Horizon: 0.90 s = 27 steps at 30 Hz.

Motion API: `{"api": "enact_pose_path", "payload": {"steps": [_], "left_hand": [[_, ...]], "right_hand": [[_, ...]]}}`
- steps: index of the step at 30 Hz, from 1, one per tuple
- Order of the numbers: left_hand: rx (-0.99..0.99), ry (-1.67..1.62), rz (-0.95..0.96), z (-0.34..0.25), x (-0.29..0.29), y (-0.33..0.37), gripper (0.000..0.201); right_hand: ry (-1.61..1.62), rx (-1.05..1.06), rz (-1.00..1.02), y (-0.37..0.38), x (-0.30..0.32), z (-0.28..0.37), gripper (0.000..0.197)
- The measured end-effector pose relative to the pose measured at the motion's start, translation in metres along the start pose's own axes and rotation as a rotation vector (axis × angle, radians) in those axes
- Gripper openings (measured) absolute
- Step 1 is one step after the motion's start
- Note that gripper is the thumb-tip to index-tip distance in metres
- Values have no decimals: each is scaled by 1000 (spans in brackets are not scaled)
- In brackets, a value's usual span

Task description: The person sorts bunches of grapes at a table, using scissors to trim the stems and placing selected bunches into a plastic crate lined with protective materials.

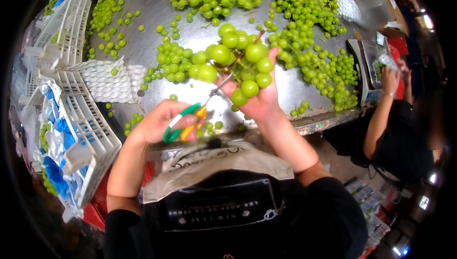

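A bunch of large green grapes rests in my right hand, raised above the metal table. The right thumb shows along one side of the bunch; the other fingers are partly hidden beneath it. My left hand grips a pair of scissors with green and orange handles. Their blades point up into the bunch, by its stem. The tips are among the grapes, and I cannot tell whether they touch the stem. Loose grapes lie on the table just below the scissors.
More grape bunches spread over the metal table. White plastic crates with blue and clear wrapping line the left side. A white foam net lies beside them. To the right, a co-worker's hand is by a scale.
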<state>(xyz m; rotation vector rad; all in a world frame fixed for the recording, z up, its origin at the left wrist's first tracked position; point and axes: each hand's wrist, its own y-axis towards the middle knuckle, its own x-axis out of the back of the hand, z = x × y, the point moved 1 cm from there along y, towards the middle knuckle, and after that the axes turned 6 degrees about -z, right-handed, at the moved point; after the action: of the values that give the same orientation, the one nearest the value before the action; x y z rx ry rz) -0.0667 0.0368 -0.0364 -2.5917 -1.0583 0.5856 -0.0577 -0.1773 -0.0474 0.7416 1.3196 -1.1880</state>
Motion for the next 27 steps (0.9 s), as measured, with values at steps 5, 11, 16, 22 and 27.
{"api": "enact_pose_path", "payload": {"steps": [5, 11, 16, 22, 27], "left_hand": [[7, -19, -1, 0, 0, -1, 26], [18, -31, 1, 3, 1, 0, 27], [25, -125, 25, 1, -1, -1, 28], [22, -204, 0, 2, -9, -3, 29], [70, -203, -124, -3, -21, 1, 45]], "right_hand": [[-11, 0, -33, 0, 1, -1, 77], [-20, 30, -57, 2, 0, -1, 77], [-57, 37, -59, 1, 3, -1, 78], [-185, 146, -124, 2, 4, -3, 79], [-222, 165, -52, -1, 3, -5, 68]]}}
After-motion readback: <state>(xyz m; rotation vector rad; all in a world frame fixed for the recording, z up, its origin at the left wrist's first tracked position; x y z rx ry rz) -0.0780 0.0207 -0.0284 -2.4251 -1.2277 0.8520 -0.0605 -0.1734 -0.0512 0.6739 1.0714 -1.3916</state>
